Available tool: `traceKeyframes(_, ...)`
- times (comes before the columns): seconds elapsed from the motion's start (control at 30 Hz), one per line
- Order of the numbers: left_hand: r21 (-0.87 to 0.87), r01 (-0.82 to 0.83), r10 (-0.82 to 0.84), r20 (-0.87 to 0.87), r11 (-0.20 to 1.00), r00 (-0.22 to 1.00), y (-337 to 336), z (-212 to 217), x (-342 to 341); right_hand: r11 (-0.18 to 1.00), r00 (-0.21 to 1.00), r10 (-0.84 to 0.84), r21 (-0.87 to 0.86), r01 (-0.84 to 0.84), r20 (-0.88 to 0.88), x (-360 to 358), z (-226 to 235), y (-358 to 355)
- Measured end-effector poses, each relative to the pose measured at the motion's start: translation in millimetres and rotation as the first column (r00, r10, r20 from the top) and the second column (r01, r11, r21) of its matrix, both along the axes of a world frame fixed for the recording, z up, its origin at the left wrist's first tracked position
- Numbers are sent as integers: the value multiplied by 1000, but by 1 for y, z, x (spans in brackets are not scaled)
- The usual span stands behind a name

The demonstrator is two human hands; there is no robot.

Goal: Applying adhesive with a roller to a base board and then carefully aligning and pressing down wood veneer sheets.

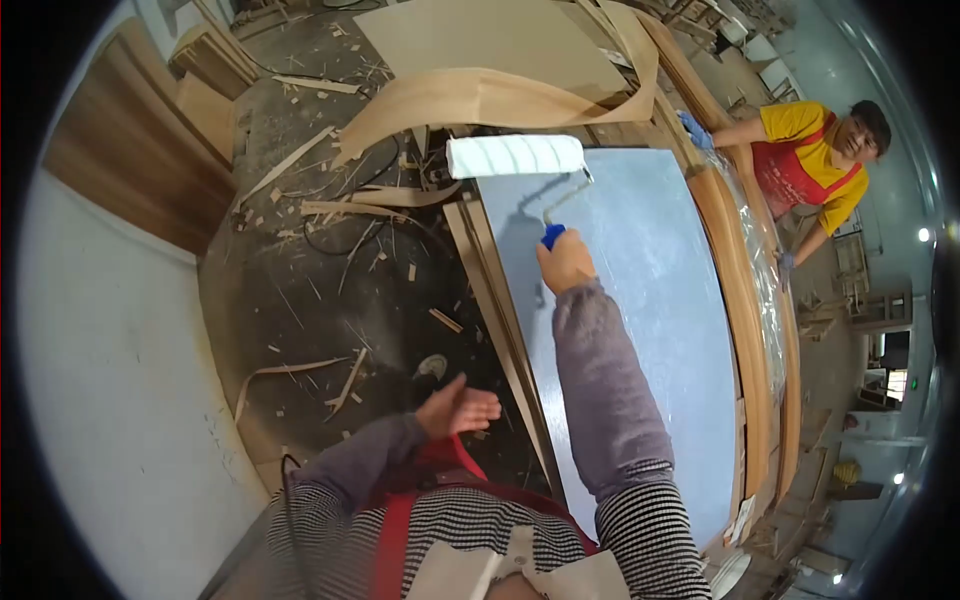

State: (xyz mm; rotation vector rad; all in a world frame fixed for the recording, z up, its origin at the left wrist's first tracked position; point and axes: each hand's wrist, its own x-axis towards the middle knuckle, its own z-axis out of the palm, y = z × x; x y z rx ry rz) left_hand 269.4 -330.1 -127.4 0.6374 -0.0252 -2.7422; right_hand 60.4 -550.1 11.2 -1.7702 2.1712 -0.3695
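My right hand is wrapped round the blue handle of a paint roller. The roller's white sleeve, with pale green stripes, is held at the far left corner of a light blue panel and reaches out past its left edge. A bent metal rod joins the sleeve to the handle, and a shadow of the roller falls on the panel's wet-looking, shiny surface. Low in front of my body, left of the panel, my left hand hangs with its fingers stretched out and holds nothing.
Wood strips run along the panel's left side. Curved veneer lies beyond it, before a beige board. Offcuts litter the floor. At right, a co-worker in yellow and red stands beside long wooden mouldings.
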Motion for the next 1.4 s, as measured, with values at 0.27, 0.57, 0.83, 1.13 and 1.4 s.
traceKeyframes(0.27, -367, -517, 617, 253, 774, 745, -180, 28, 120, 969, 1000, 0, 248, 6, -22, -48, 19, 67)
traceKeyframes(0.57, -866, -77, 752, 382, 495, 537, -357, 70, 71, 963, 991, -82, 264, 51, 105, -47, 18, 16)
traceKeyframes(0.83, -840, 193, 644, 519, 507, 562, -391, 71, 48, 852, 989, -142, 504, 138, -31, -186, 25, 140)
traceKeyframes(1.13, -859, 217, 645, 495, 463, 583, -363, 73, 50, 696, 841, -515, 492, 523, -167, -182, 91, 386)
traceKeyframes(1.4, -849, 243, 648, 519, 470, 557, -371, 70, 44, 919, 958, -284, 299, 257, 49, -180, 28, 12)
